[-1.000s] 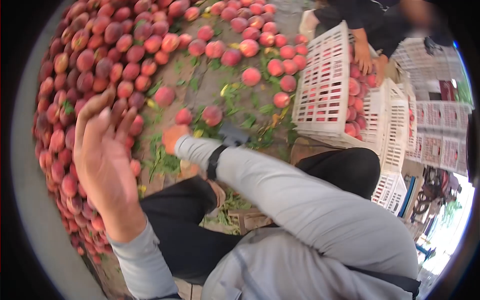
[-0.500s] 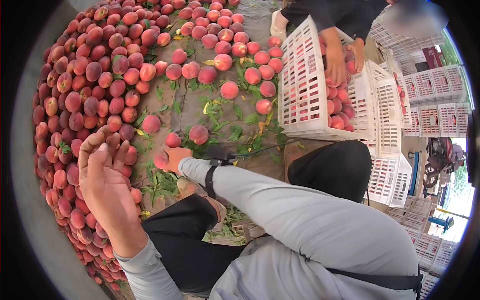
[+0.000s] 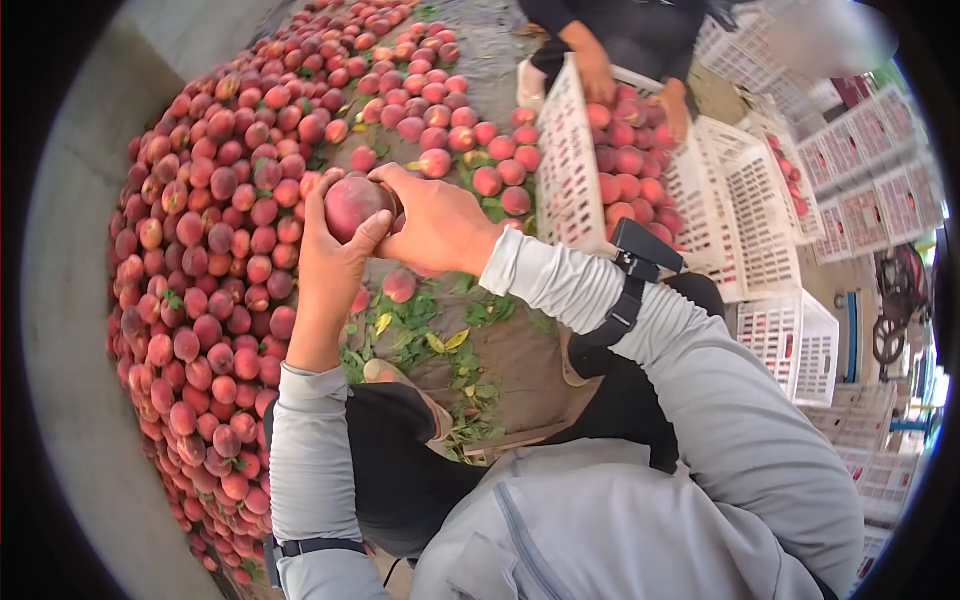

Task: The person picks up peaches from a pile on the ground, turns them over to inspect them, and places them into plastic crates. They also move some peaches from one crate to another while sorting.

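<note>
Left hand point(image 3: 330, 265) clasps a peach point(image 3: 352, 207) beside a heap point(image 3: 215, 310)

The peach is up between the two hands, in front of the far part of the heap. The left hand's fingers wrap its left side and the thumb crosses its near right face. The right hand point(image 3: 445, 222) is curled against the peach's right side; its fingertips are partly hidden, so I cannot tell whether it grips this fruit or another behind it.

The heap fills the left of the scene, along a grey wall point(image 3: 80, 330). Below the hands, leaves point(image 3: 410, 340) litter the floor point(image 3: 525, 375), and a loose fruit point(image 3: 398, 286) lies among them, near the heap. More fruit is scattered on the floor at the far side.

At far right, another person's hand point(image 3: 597, 78) reaches into a white crate point(image 3: 573, 165) holding many peaches. A second crate point(image 3: 745, 215) is just right of it, and stacked crates point(image 3: 870, 150) stand farther right. A black strap point(image 3: 628, 305) circles the right sleeve.
</note>
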